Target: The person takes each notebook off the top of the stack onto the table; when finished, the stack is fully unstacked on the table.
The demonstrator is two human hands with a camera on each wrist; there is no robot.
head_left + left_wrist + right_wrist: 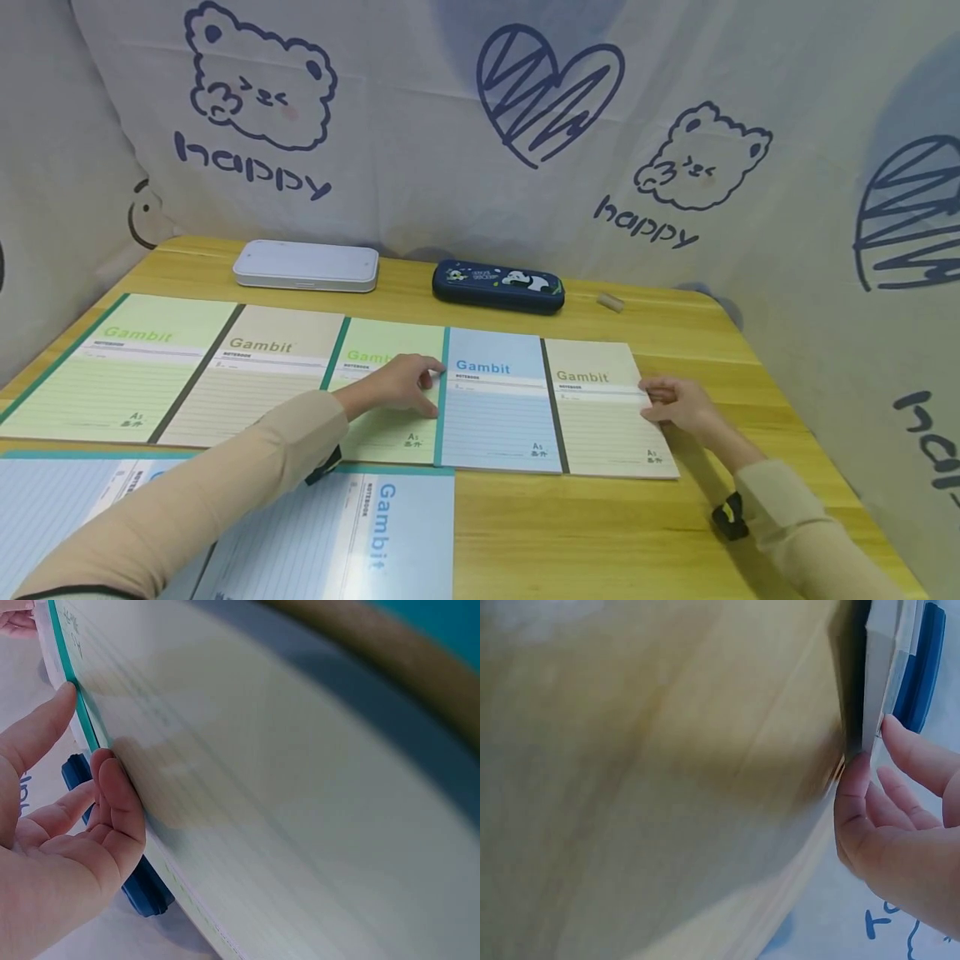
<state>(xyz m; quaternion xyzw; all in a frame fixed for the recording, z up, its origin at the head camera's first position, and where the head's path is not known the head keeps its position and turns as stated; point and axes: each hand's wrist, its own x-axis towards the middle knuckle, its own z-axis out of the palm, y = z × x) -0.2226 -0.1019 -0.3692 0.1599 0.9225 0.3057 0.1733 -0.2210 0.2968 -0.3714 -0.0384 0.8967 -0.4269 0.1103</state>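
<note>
A row of Gambit notebooks runs across the table. My left hand (401,383) reaches over the middle green notebook (390,437), its thumb and forefinger spread against the teal spine of the blue notebook (491,417). In the left wrist view, fingertips (66,694) touch that spine, and the other fingers curl loosely. At the right end lies a cream notebook (607,425) with a dark spine. My right hand (686,408) touches its right edge with thumb and fingertips. The right wrist view has these fingertips (861,769) against the notebook's page edges (877,671).
Farther left lie another cream notebook (277,333) and a green one (82,400). Blue notebooks (405,517) lie sideways in front, partly under my left arm. Along the back are a white case (307,267), a dark panda case (498,287) and a small tan piece (611,302).
</note>
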